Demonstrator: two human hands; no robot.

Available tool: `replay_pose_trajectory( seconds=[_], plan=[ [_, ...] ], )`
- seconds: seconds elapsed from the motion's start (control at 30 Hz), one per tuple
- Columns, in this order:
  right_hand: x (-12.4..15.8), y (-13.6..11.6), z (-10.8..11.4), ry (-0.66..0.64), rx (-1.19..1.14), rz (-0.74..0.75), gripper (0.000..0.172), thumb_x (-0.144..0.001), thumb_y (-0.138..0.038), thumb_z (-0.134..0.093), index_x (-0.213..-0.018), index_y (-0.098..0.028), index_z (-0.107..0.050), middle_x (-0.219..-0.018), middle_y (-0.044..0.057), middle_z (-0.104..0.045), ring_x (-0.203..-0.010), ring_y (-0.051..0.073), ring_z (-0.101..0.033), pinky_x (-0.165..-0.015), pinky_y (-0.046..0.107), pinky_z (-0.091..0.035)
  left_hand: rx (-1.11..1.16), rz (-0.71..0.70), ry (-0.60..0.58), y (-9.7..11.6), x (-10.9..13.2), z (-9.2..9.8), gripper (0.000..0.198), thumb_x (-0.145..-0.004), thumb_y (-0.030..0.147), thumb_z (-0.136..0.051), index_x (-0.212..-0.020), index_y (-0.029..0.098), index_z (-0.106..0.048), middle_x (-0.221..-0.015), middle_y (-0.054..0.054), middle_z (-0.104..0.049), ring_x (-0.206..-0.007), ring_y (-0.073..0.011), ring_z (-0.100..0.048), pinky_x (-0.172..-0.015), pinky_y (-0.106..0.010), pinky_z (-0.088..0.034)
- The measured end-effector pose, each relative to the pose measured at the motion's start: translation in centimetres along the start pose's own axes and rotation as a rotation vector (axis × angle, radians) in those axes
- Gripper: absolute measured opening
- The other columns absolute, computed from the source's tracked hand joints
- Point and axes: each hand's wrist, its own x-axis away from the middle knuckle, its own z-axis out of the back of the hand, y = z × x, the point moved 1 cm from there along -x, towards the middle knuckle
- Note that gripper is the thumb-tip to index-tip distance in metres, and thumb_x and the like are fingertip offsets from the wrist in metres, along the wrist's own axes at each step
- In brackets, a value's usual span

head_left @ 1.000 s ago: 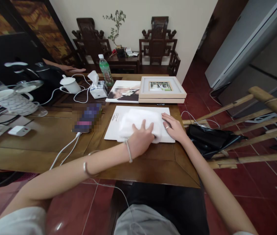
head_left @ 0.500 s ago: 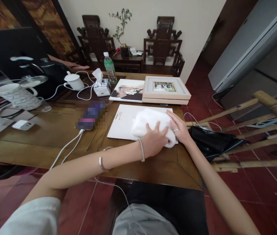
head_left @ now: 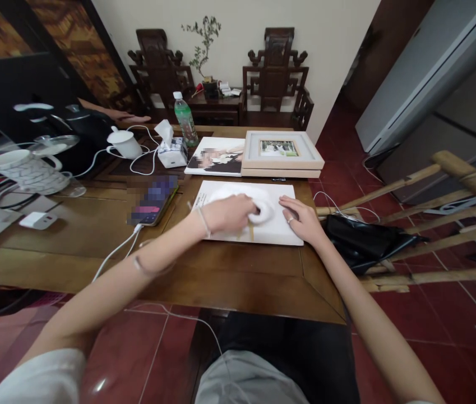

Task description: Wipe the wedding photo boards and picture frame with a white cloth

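My left hand [head_left: 232,214] is closed on a white cloth [head_left: 265,209], bunched up and partly blurred. The cloth lies against a white panel [head_left: 277,232] flat on the wooden table [head_left: 238,278]; small dark print shows near the panel's left edge. Part of the cloth is hidden behind my left hand. A short tan strip [head_left: 251,232] is visible on the panel just below the cloth. On the panel's right side rests my right hand [head_left: 304,220], fingers stretched out, a ring on one of them, holding nothing.
Behind the panel lie a photo print [head_left: 216,157] and stacked light wooden picture frames [head_left: 282,151]. Leftward are a phone [head_left: 153,205] on a cable, a tissue box [head_left: 172,151], a green bottle [head_left: 185,119] and mugs. A bamboo chair [head_left: 414,278] stands at right.
My left hand has moved left across the panel with the cloth, uncovering the panel's right part and the tan strip. My right hand stays at the right edge, its fingers now on the panel.
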Motion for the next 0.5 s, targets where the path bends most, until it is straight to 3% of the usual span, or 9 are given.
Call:
replay_pose_trajectory(
  seconds=[0.1, 0.17, 0.33, 0.5],
  plan=[
    [0.0, 0.0, 0.1, 0.001, 0.003, 0.001, 0.035, -0.086, -0.022, -0.049, -0.113, -0.02, -0.07, -0.125, 0.01, -0.066, -0.124, 0.026, -0.056, -0.109, 0.048, -0.04, 0.021, -0.041, 0.044, -2.7, -3.8, 2.1, 0.032, -0.077, 0.004, -0.042, -0.092, 0.01, -0.07, -0.09, -0.011, -0.071, -0.085, -0.0215, -0.064, -0.077, -0.029, -0.047],
    [0.1, -0.1, 0.1, 0.009, 0.011, -0.002, 0.035, -0.085, -0.022, -0.049, -0.113, -0.02, -0.07, -0.125, 0.01, -0.066, -0.123, 0.026, -0.057, -0.108, 0.048, -0.041, 0.045, -0.032, 0.029, -2.8, -6.0, 3.5, 0.036, -0.077, 0.005, -0.041, -0.1, 0.01, -0.069, -0.098, -0.011, -0.071, -0.085, -0.0212, -0.063, -0.074, -0.028, -0.046],
    [0.0, -0.2, 0.2, 0.001, 0.017, -0.01, 0.034, -0.086, -0.024, -0.049, -0.113, -0.022, -0.07, -0.123, 0.009, -0.067, -0.119, 0.026, -0.059, -0.105, 0.048, -0.043, 0.005, -0.012, -0.032, 0.3, -10.3, 6.5, 0.043, -0.081, 0.008, -0.041, -0.116, 0.009, -0.064, -0.114, -0.014, -0.068, -0.093, -0.0217, -0.062, -0.077, -0.026, -0.045],
    [0.0, -0.4, 0.4, -0.007, 0.021, -0.017, 0.034, -0.086, -0.023, -0.049, -0.113, -0.022, -0.07, -0.124, 0.009, -0.066, -0.119, 0.026, -0.059, -0.105, 0.047, -0.043, -0.038, 0.02, -0.061, 2.6, -11.9, 7.2, 0.043, -0.079, 0.01, -0.042, -0.114, 0.005, -0.065, -0.113, -0.017, -0.067, -0.093, -0.0234, -0.064, -0.08, -0.028, -0.045]
  ],
)
